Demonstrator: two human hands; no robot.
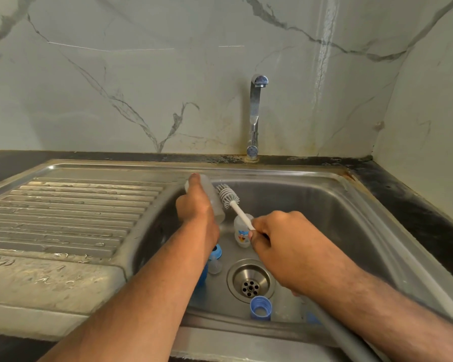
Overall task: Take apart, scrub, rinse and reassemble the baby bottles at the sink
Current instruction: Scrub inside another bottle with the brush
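Note:
My left hand (pixel 198 212) grips a clear bottle body (pixel 215 202) over the left side of the sink basin (pixel 311 205), its open end pointing down toward me. My right hand (pixel 280 241) holds the white handle of a bottle brush (pixel 229 197). The grey bristle head lies against the outside of that bottle. A second small bottle (pixel 241 232) with a printed picture stands on the basin floor between my hands. A blue collar (pixel 217 251) and a clear teat (pixel 215 266) lie beside my left forearm. Another blue ring (pixel 260 308) rests on a clear part at the basin's front.
The drain (pixel 250 280) sits in the middle of the basin floor. A chrome tap (pixel 255 116) rises behind the sink, with no water seen running. A wet ribbed draining board (pixel 71 210) lies to the left. Dark counter (pixel 416 210) runs along the right. A grey hose (pixel 338 333) crosses the front edge.

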